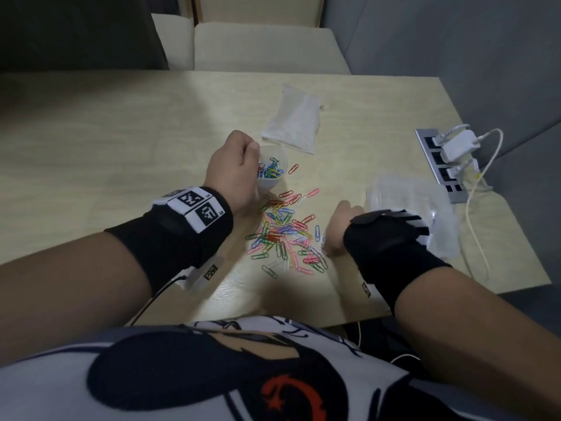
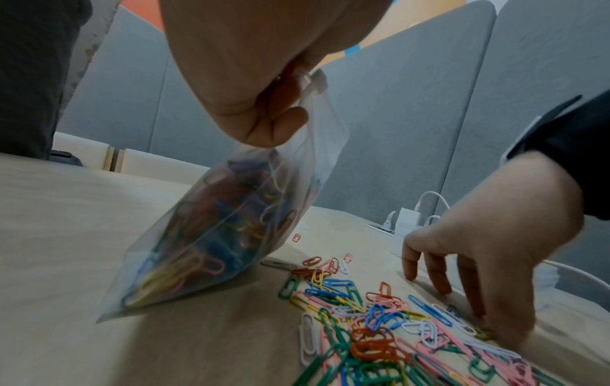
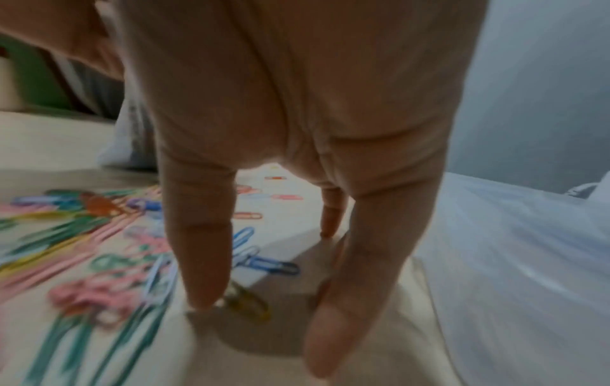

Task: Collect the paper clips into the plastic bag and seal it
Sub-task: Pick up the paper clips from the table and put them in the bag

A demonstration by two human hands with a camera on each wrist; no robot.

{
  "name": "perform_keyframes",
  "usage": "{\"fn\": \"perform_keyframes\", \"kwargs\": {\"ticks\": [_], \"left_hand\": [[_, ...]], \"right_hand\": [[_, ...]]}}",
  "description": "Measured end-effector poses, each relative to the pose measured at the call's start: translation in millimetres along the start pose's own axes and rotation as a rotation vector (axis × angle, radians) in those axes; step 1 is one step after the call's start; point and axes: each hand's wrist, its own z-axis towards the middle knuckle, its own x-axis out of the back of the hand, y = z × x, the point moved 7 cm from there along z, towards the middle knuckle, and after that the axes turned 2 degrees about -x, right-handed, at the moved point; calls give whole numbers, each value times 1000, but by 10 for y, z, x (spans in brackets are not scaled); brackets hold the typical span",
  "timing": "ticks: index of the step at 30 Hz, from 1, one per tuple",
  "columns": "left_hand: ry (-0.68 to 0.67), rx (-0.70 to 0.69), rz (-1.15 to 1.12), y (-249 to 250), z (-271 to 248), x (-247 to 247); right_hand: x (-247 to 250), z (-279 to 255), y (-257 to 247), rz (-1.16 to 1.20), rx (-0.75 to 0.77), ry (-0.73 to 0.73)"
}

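A small clear plastic bag [image 1: 273, 171] [image 2: 224, 227], part filled with coloured paper clips, stands tilted on the table with its mouth upward. My left hand [image 1: 233, 168] [image 2: 264, 104] pinches the bag's top edge. A loose pile of coloured paper clips [image 1: 285, 235] [image 2: 379, 326] [image 3: 82, 235] lies on the wooden table [image 1: 121, 147] just in front of the bag. My right hand [image 1: 337, 232] [image 2: 478, 261] [image 3: 280, 235] is at the pile's right edge, fingers [image 3: 201, 261] straight and pointing down onto the table and the nearest clips. It holds nothing that I can see.
A white cloth pouch [image 1: 293, 123] lies behind the bag. Crumpled clear plastic [image 1: 409, 202] [image 3: 511, 261] sits right of my right hand. A power strip [image 1: 440, 165] with white chargers and a cable [image 1: 476, 226] is set near the table's right edge.
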Motion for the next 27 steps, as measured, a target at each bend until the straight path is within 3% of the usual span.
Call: {"fn": "perform_keyframes", "kwargs": {"ticks": [3, 9, 14, 18, 23, 27], "left_hand": [[-1, 9, 4, -10, -6, -4], [5, 7, 22, -14, -18, 11], [16, 12, 24, -24, -8, 45], [17, 25, 23, -45, -7, 51], [23, 30, 20, -40, 5, 58], [26, 21, 21, -31, 13, 102]], "right_hand": [[-102, -67, -81, -16, 13, 43], [-22, -261, -422, -17, 227, 7], [-114, -330, -257, -77, 149, -122], [-338, -390, -336, -1, 86, -41], [-171, -398, -543, 208, 229, -25], [73, -365, -666, 168, 342, 56]]}}
